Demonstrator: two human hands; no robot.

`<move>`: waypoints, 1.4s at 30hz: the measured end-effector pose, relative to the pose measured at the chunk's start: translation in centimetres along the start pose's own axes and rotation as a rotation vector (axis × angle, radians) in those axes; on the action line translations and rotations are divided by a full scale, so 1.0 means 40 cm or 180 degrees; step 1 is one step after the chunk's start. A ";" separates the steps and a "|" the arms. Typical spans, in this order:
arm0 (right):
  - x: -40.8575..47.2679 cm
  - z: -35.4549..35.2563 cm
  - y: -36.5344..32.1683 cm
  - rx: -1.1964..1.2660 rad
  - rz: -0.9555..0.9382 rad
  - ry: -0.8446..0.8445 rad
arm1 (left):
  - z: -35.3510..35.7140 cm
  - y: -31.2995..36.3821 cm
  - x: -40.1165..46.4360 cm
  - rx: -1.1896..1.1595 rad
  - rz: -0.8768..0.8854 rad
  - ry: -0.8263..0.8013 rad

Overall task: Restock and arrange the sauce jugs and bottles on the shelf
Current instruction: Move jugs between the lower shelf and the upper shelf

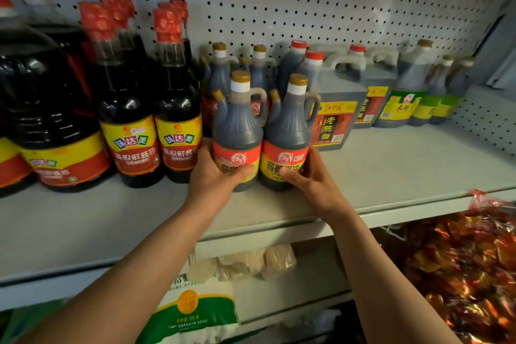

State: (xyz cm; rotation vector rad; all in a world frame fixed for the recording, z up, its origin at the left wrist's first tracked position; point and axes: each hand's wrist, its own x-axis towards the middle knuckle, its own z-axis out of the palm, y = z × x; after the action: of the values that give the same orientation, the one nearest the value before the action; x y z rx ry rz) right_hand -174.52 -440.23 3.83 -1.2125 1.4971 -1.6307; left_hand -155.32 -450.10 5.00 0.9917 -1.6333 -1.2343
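Two front jugs are being aligned: left jug [237, 131] is gripped by the left hand [215, 176]; right jug [287, 134] by the right hand [310, 176]; squaring the labels on the shelf [391, 170] seemingly follows.

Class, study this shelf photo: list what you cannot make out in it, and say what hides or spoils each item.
Head view, all of it:
- Front jugs' lower labels: left hand covers the left jug; right hand covers the right jug.
- Rear gold-capped jugs: bodies hidden behind the front pair.
- Big dark jug: cut by the left edge.
- Far green-labelled jugs: blurred, text unreadable.
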 end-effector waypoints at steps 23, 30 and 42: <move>0.127 0.044 0.039 -0.1015 -0.0117 0.0921 | 0.093 -0.020 0.124 0.0511 -0.0320 0.0564; 0.192 0.096 0.058 -0.1269 -0.0102 0.1157 | 0.098 -0.031 0.179 0.0630 -0.0355 0.0508; 0.198 0.108 0.061 -0.1558 -0.0044 0.1128 | 0.100 -0.048 0.182 0.0472 -0.0173 0.0531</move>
State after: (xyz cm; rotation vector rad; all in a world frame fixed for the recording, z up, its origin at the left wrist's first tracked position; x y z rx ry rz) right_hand -174.07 -449.53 2.96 -1.2182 2.2107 -1.5979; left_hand -161.29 -456.01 3.62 1.2052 -1.5927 -1.0471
